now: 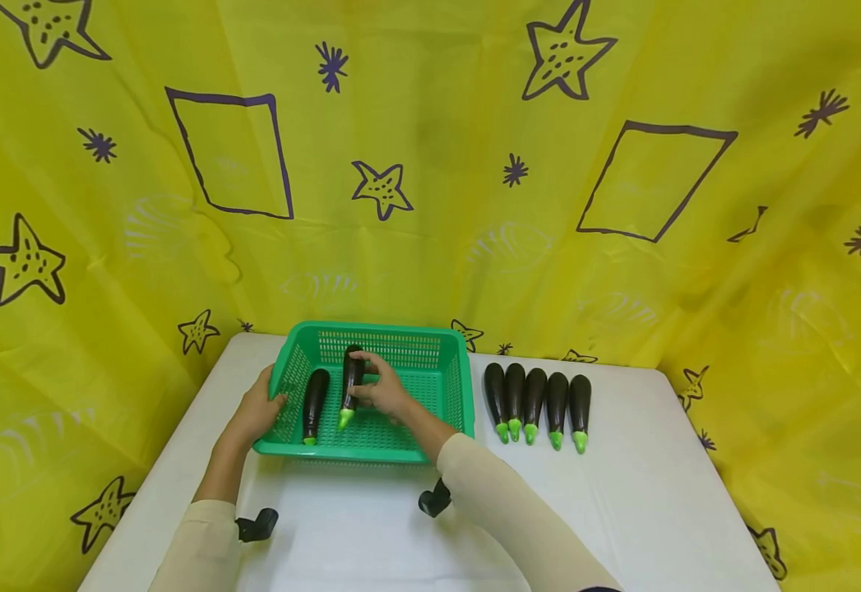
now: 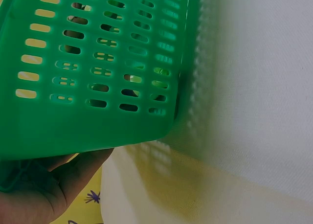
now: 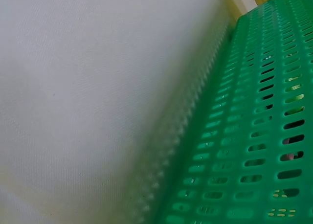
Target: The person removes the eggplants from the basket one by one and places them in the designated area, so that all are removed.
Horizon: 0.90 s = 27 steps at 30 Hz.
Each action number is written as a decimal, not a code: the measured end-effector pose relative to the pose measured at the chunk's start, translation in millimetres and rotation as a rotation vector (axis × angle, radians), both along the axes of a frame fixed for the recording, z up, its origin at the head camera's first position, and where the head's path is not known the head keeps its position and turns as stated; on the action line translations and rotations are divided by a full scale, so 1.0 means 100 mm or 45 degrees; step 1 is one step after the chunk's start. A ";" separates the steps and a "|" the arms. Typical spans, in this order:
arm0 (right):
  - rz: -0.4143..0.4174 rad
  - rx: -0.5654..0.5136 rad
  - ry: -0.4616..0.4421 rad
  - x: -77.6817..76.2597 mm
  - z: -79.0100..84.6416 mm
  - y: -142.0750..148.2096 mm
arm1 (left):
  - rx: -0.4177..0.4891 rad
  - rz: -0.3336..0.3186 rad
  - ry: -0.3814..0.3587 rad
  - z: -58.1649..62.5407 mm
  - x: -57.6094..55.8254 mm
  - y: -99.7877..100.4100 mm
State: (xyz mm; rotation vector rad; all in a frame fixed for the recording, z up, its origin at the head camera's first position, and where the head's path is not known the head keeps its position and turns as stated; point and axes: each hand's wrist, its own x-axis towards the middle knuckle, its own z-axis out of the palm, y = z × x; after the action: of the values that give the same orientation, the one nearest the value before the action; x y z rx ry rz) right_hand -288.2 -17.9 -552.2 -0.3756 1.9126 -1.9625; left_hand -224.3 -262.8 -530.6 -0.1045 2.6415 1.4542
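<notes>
A green plastic basket [image 1: 415,451] with slotted walls stands on the white table. My left hand [image 1: 258,407] grips its left rim; the left wrist view shows the thumb and fingers [image 2: 80,177] at the basket's edge. Inside the basket, my right hand [image 1: 380,388] holds an eggplant [image 1: 352,374] between thumb and fingers, its green stem end toward me. Left of it another eggplant [image 1: 316,403] lies in the basket. In the right wrist view the basket's wall [image 3: 244,150] hides the right hand almost wholly.
Several eggplants [image 1: 536,399] lie side by side on the table [image 1: 645,493] to the right of the basket, stems toward me. A yellow curtain [image 1: 430,107] with star drawings hangs behind and at both sides. Dark wrist-camera mounts [image 1: 256,524] sit at both wrists.
</notes>
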 end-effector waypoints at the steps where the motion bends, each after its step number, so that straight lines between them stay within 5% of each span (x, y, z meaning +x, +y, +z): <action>1: -0.006 -0.006 -0.002 0.00 0.00 0.01 | 0.000 -0.001 -0.002 0.00 0.00 0.00; 15: -0.071 0.031 -0.093 0.05 0.15 0.13 | -0.012 0.000 0.003 0.00 -0.02 -0.01; 27: -0.220 -0.079 -0.216 0.17 0.39 0.39 | -0.023 0.005 -0.011 -0.01 -0.01 -0.01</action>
State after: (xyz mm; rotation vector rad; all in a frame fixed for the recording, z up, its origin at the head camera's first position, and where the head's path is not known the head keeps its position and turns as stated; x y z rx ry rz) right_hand -271.4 20.6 -513.5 -0.0581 1.8332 -2.0923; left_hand -225.0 -263.9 -531.4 -0.1171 2.6498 1.4279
